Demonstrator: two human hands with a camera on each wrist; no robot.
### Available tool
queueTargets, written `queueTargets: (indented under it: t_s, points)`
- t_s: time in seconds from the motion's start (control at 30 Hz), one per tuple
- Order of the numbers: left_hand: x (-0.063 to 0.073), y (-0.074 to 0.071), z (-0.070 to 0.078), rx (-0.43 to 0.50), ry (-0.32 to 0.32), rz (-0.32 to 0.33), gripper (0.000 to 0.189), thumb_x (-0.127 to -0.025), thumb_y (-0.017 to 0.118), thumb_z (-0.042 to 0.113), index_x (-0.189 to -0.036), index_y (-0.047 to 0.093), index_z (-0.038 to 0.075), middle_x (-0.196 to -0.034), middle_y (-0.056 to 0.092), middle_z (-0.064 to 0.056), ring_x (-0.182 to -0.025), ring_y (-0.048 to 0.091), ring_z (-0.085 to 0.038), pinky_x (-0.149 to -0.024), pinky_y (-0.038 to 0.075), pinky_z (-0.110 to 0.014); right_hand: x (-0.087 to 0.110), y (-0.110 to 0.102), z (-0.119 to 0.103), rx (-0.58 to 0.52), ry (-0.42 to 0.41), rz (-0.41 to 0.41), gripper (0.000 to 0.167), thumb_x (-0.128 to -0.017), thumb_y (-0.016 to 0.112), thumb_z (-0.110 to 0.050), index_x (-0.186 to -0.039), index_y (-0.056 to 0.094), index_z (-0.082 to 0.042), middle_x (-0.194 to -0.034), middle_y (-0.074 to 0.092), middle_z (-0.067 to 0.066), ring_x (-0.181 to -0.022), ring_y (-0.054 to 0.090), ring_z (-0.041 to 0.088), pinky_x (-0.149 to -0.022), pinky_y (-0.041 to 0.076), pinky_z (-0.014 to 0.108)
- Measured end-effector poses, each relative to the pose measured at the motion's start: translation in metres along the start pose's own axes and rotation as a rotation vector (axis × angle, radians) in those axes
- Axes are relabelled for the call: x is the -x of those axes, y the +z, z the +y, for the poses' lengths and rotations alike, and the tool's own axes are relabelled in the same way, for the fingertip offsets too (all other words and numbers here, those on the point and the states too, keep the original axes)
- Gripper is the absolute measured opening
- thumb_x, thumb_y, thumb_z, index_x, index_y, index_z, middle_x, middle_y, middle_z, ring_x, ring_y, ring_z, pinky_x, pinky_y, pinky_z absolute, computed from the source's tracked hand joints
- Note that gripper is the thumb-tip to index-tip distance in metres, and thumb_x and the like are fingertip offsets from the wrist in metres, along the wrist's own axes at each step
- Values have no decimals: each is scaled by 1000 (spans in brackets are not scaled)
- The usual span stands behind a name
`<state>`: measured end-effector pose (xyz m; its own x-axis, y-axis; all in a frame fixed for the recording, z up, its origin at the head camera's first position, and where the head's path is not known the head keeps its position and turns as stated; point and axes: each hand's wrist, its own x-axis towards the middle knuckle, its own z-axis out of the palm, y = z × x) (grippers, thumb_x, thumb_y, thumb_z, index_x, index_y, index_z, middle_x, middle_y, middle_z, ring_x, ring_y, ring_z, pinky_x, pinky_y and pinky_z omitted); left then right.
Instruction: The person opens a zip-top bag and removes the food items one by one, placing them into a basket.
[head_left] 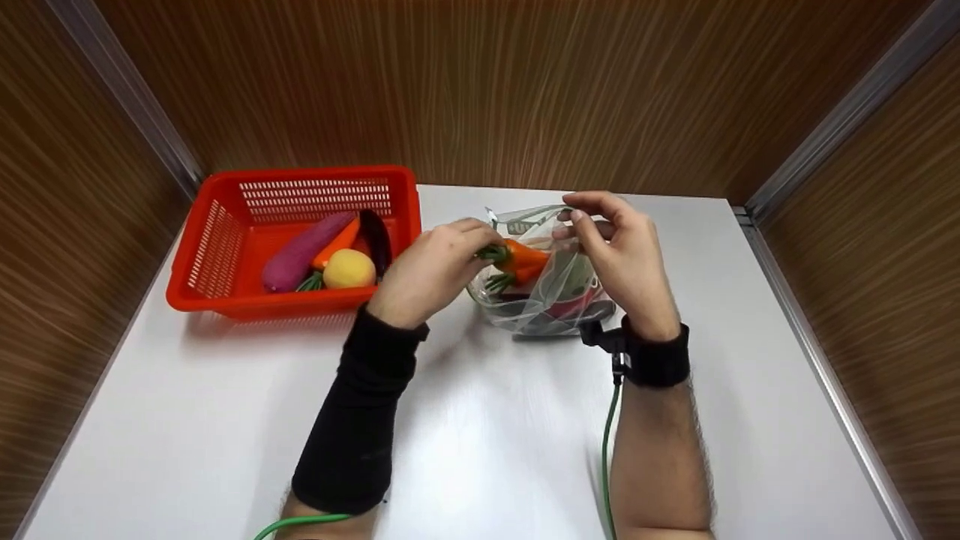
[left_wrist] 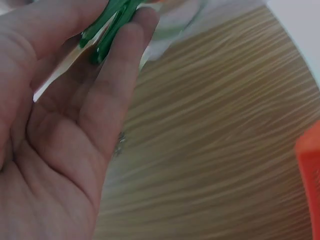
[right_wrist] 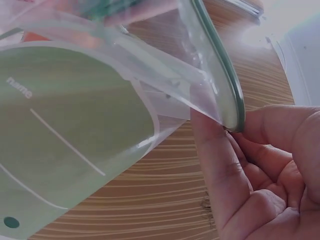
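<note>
Left hand: fingers pinching the green top of a carrot; carrot body sits at the mouth of the clear bag, tip toward 3 o'clock in head view. Right hand: thumb and fingers pinching the bag's rim at its 1 o'clock. Second carrot in bag, just at 6 o'clock of the first. Red basket on worktop, bag's 9 o'clock: yellow fruit, purple eggplant at fruit's 10.
</note>
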<state>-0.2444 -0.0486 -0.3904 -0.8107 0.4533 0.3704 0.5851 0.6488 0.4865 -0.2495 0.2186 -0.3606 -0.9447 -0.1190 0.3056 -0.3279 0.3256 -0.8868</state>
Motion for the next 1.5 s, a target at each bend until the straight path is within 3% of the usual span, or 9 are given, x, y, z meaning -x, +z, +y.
queueTargets:
  t_s: [0.33, 0.53, 0.8, 0.93, 1.07, 1.33, 1.5]
  points:
    - [30, -47, -1, 36, 39, 137, 15, -111, 79, 12, -124, 80, 5, -126, 82, -10, -119, 80, -26, -114, 69, -40, 4, -3, -3, 1, 12, 6, 29, -119, 64, -2, -144, 76, 3, -129, 83, 25, -92, 85, 1, -89, 71, 20]
    - [46, -68, -2, 34, -4, 231, 15, -108, 79, 0, -123, 80, 4, -124, 80, -10, -118, 79, -24, -113, 69, -40, 3, -2, -4, 15, 12, 1, 30, -119, 64, -5, -145, 76, 2, -129, 84, 24, -93, 85, 1, -88, 70, 20]
    - [61, -90, -9, 5, -48, 395, 15, -111, 75, -3, -125, 80, 0, -133, 80, -14, -130, 79, -28, -120, 66, -41, 1, -5, -3, 16, 11, 16, 29, -119, 64, -4, -144, 77, 2, -128, 84, 25, -92, 85, 1, -86, 70, 19]
    - [65, -95, -15, -10, -118, 456, 18, -111, 75, -1, -127, 81, -2, -137, 80, -16, -132, 78, -31, -123, 64, -44, 1, -7, -2, 17, 11, 14, 29, -119, 64, -4, -144, 77, 2, -129, 84, 25, -92, 85, 1, -88, 70, 19]
    - [66, -96, -20, -38, -213, 477, 20, -111, 74, -1, -130, 82, -1, -139, 79, -15, -134, 78, -33, -125, 63, -48, 1, -7, -2, 26, 10, 10, 29, -119, 65, -5, -145, 77, 1, -129, 84, 25, -92, 85, 1, -87, 70, 18]
    - [63, -97, -30, -63, -352, 489, 27, -110, 76, -2, -136, 82, 1, -146, 78, -16, -139, 78, -37, -126, 62, -52, 1, -6, -2, 12, 1, 20, 28, -119, 65, -4, -143, 78, 1, -127, 84, 25, -91, 85, 2, -87, 71, 20]
    - [61, -96, -40, -88, -429, 461, 29, -111, 75, -3, -139, 81, 2, -149, 78, -17, -140, 78, -39, -126, 62, -54, 1, -6, -1, 3, -5, 14, 29, -119, 64, -3, -143, 77, 2, -127, 84, 25, -91, 86, 3, -87, 71, 21]
